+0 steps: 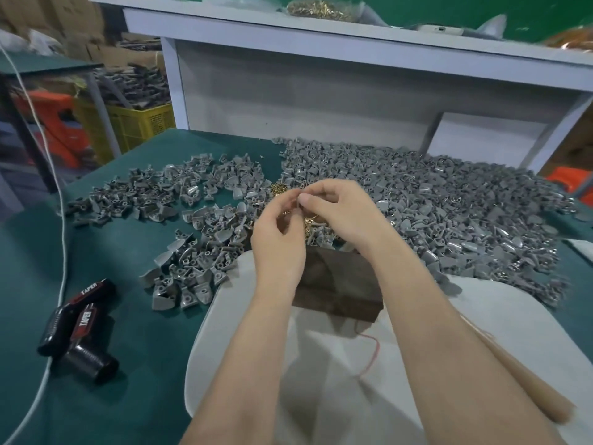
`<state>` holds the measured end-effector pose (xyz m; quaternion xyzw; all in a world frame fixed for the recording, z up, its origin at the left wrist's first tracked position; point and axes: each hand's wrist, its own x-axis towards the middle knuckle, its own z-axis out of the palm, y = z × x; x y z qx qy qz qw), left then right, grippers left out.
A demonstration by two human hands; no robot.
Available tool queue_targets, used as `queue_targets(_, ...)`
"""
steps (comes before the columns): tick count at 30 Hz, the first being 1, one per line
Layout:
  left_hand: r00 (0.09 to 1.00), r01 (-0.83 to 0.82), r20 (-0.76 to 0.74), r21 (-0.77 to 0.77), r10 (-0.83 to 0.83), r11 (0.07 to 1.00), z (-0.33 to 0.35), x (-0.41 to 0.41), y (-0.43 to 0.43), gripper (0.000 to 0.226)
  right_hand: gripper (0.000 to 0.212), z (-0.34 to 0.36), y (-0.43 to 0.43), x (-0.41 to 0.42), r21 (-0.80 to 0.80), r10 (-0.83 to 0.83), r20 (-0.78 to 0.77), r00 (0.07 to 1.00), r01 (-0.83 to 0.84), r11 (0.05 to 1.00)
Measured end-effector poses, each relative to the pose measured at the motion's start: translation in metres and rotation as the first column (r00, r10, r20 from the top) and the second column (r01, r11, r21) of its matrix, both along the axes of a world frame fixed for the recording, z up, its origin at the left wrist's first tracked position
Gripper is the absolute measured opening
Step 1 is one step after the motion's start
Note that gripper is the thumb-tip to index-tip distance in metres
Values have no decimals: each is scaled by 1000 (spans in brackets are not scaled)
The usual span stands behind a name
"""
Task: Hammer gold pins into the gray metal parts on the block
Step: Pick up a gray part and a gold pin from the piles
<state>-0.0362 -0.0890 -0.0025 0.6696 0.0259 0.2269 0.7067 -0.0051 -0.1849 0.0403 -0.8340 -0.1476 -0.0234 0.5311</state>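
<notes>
Meeting over one block (337, 285), left hand (277, 248) and right hand (340, 210), both grips curled together, held piece unclear.

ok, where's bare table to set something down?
Biggest free patch: green mat front-left, between the black tools and the white cloth. Smaller one between the cable and the left parts pile. Cloth in front of the block is mostly bare too. Crowded: right pile covers that whole side, and parts ring the block's far edge.
</notes>
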Motion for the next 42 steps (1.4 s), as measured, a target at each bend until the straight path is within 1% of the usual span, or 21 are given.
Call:
queue_targets(2, 1000, -1, -22, -14, 1, 1000, -1, 1, 3, 25, 15, 3, 0, -1, 6, 36, -1, 999, -36, 999)
queue_targets(3, 999, -23, -40, -36, 22, 999, -1, 1, 4, 24, 16, 3, 1, 0, 38, 44, -7, 999, -44, 998)
queue_targets(5, 992, -104, -85, -117, 94, 988, -2, 2, 7, 21, 16, 0, 5, 6, 91, 6, -19, 1000, -5, 996)
queue_targets(6, 985, -149, -109, -172, 132, 974, -2, 2, 9, 18, 16, -5, 8, 12, 19, -57, 10, 998, 57, 998)
queue_targets(7, 979, -184, -127, -232, 158, 955, -2, 3, 10, 17, 16, -11, 11, 21, -156, -122, 74, 990, 133, 979)
queue_targets(8, 976, -205, -136, -288, 172, 936, -2, 3, 10, 17, 16, -18, 15, 30, -374, -152, 136, 979, 193, 907)
queue_targets(9, 975, -214, -138, -330, 177, 920, -2, 4, 10, 17, 16, -26, 20, 38, -566, -150, 154, 977, 212, 796)
queue_targets(10, 975, -216, -135, -355, 179, 909, -2, 4, 11, 17, 17, -32, 25, 46, -701, -147, 124, 981, 192, 687)
queue_targets(11, 976, -214, -126, -370, 179, 904, -3, 5, 11, 17, 19, -38, 31, 52, -783, -157, 81, 984, 160, 601)
queue_targets(12, 978, -206, -111, -380, 176, 902, -3, 5, 11, 18, 22, -41, 36, 57, -828, -179, 50, 983, 141, 543)
queue_targets(13, 981, -194, -96, -388, 169, 901, -4, 5, 11, 18, 25, -42, 40, 60, -852, -205, 33, 978, 135, 505)
queue_targets(15, 984, -175, -80, -389, 156, 904, -4, 4, 10, 20, 32, -43, 46, 64, -873, -230, 12, 973, 122, 472)
queue_targets(20, 986, -166, -70, -355, 151, 920, -3, 3, 8, 23, 44, -42, 50, 67, -861, -209, -68, 976, 48, 506)
queue_targets(23, 984, -178, -79, -347, 161, 921, -2, 3, 8, 19, 42, -40, 49, 68, -855, -191, -75, 979, 35, 518)
queue_targets(27, 984, -175, -82, -343, 156, 923, -3, 4, 6, 13, 30, -41, 48, 70, -851, -173, -94, 980, 11, 525)
queue_targets(30, 987, -159, -61, -322, 147, 933, -3, 4, 5, 6, 32, -44, 46, 73, -847, -138, -88, 987, -1, 531)
queue_targets(33, 987, -162, -41, -263, 156, 951, -3, 3, 5, 6, 29, -47, 45, 75, -822, -138, -55, 989, 34, 568)
queue_targets(36, 984, -176, -40, -242, 171, 954, -3, 1, 5, 7, 16, -49, 43, 77, -788, -209, -22, 978, 112, 605)
queue_targets(37, 985, -175, -41, -239, 170, 955, -3, 0, 5, 8, 18, -47, 40, 76, -774, -240, 2, 971, 153, 614)
queue_targets(39, 987, -159, -29, -204, 156, 966, -2, -1, 3, 10, 18, -39, 28, 69, -689, -296, 56, 954, 251, 680)
queue_targets(42, 996, -86, 31, -63, 88, 994, -1, -2, -2, 12, 17, -18, -1, 45, -451, -313, 77, 947, 313, 836)
